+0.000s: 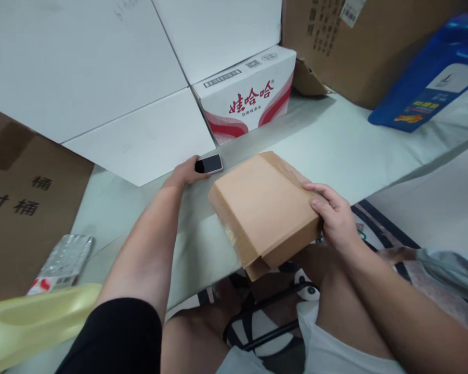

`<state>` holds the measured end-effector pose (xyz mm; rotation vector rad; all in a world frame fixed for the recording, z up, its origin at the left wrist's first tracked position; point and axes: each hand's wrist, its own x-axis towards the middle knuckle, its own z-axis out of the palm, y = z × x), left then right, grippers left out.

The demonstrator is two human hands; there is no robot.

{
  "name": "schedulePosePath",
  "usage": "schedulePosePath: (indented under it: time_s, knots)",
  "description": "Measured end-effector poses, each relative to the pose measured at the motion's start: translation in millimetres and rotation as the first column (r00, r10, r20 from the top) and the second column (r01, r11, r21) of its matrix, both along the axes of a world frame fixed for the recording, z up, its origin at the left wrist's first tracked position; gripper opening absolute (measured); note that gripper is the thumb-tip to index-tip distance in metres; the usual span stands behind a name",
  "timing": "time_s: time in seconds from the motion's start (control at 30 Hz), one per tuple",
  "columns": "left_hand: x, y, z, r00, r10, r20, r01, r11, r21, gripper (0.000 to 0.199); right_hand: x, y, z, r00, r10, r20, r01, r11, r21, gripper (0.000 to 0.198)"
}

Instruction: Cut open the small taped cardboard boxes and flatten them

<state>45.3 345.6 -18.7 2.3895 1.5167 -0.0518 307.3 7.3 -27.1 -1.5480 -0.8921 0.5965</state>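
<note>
With my left hand (185,172) I grip the left end of a smartphone (209,164), its dark screen facing up, low over the pale tabletop close to the white boxes. Whether the phone touches the table I cannot tell. My right hand (334,214) holds a brown cardboard box (263,208) by its right edge, thumb on the upper face and fingers near the far corner. The box is tilted, partly over the table's front edge, and a flap sticks out at its near corner. Its inside is hidden.
White cartons (132,145) and a red-and-white water carton (249,104) line the back. A blue bottle (425,78) lies at right, a large brown carton (359,47) behind it. At left are another brown carton (27,208), a clear plastic-wrapped pack (68,257) and a yellow bottle (42,317).
</note>
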Motion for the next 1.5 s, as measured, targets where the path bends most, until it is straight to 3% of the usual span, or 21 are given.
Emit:
schedulePosePath:
  time_s: [0.13, 0.23, 0.3, 0.37, 0.43, 0.5, 0.57, 0.7, 0.73, 0.9, 0.97, 1.07, 1.13, 1.2, 1.27, 1.33, 1.37, 1.4, 1.5]
  knots:
    - [2, -39, -2.7, 0.972, 0.088, 0.217, -0.119, 0.984, 0.131, 0.08, -1, 0, 2, 1.0, 0.001, 0.021, 0.0, 1.0, -0.024, 0.031]
    - [-10, -99, 0.6, 0.853, 0.148, 0.5, -0.304, 0.92, 0.247, 0.044, -2, -1, 4, 1.0, 0.016, 0.027, -0.015, 1.0, -0.024, 0.033]
    - [-24, -147, 6.6, 0.785, 0.218, 0.579, -0.389, 0.902, 0.187, 0.023, -2, -1, 5, 0.999, 0.032, 0.033, -0.031, 0.999, -0.016, 0.036]
    - [-35, -192, 14.7, 0.78, 0.297, 0.551, -0.339, 0.941, -0.028, 0.036, -5, 0, 6, 0.998, 0.047, 0.035, -0.047, 0.999, -0.017, 0.04]
    - [-39, -229, 22.7, 0.812, 0.331, 0.481, -0.215, 0.935, -0.281, 0.054, -8, 0, 5, 0.997, 0.068, 0.031, -0.068, 0.997, -0.023, 0.044]
    - [-36, -255, 26.6, 0.827, 0.265, 0.495, -0.064, 0.921, -0.385, 0.059, -11, 0, 3, 0.997, 0.073, 0.029, -0.072, 0.997, -0.018, 0.046]
    - [-29, -270, 24.1, 0.776, 0.187, 0.602, 0.059, 0.929, -0.366, 0.055, -12, 0, -1, 0.999, 0.034, 0.023, -0.034, 0.999, -0.003, 0.047]
    - [-17, -285, 5.5, 0.481, 0.182, 0.858, 0.239, 0.914, -0.328, 0.074, -8, -2, -8, 0.996, -0.09, 0.016, 0.09, 0.996, 0.012, 0.042]
    - [-14, -287, 0.8, 0.444, 0.184, 0.877, 0.273, 0.904, -0.328, 0.078, -7, -3, -9, 0.994, -0.105, 0.031, 0.105, 0.994, 0.019, 0.041]
    - [-9, -301, -14.1, 0.562, 0.098, 0.821, 0.311, 0.895, -0.32, 0.076, -10, -10, -9, 0.993, -0.085, 0.087, 0.084, 0.996, 0.012, 0.041]
    - [-12, -305, -18.2, 0.539, 0.155, 0.828, 0.243, 0.913, -0.329, 0.076, -16, -10, -9, 0.999, 0.001, 0.053, 0.0, 1.0, -0.015, 0.046]
    - [-30, -305, -20.9, 0.481, 0.225, 0.847, 0.209, 0.909, -0.36, 0.067, -19, -10, -6, 0.997, 0.076, 0.002, -0.076, 0.997, -0.002, 0.047]
    - [-47, -293, -18.2, 0.497, 0.181, 0.849, 0.264, 0.9, -0.347, 0.054, -15, -10, -3, 0.999, -0.015, -0.029, 0.016, 0.999, 0.036, 0.036]
    - [-60, -268, -12.3, 0.558, 0.092, 0.824, 0.257, 0.926, -0.278, 0.04, -8, -11, 1, 0.988, -0.141, -0.061, 0.144, 0.989, 0.045, 0.026]
    - [-62, -230, -5.8, 0.643, 0.133, 0.754, -0.013, 0.987, -0.163, 0.03, 0, -13, 3, 0.973, -0.217, -0.08, 0.22, 0.975, 0.023, 0.023]
    - [-52, -183, -1.8, 0.724, 0.185, 0.664, -0.263, 0.965, 0.018, 0.032, 4, -14, 3, 0.97, -0.223, -0.092, 0.224, 0.975, 0.006, 0.023]
    - [-43, -160, -1.3, 0.739, 0.18, 0.65, -0.284, 0.957, 0.058, 0.035, 5, -14, 3, 0.972, -0.216, -0.092, 0.217, 0.976, 0.004, 0.023]
    - [-34, -137, -2.0, 0.759, 0.151, 0.634, -0.267, 0.959, 0.091, 0.037, 5, -14, 3, 0.975, -0.204, -0.083, 0.205, 0.979, 0.006, 0.023]
    - [-14, -85, -10.0, 0.91, -0.101, 0.402, 0.008, 0.974, 0.227, 0.045, 4, -14, 4, 0.987, -0.154, -0.042, 0.154, 0.988, 0.001, 0.022]
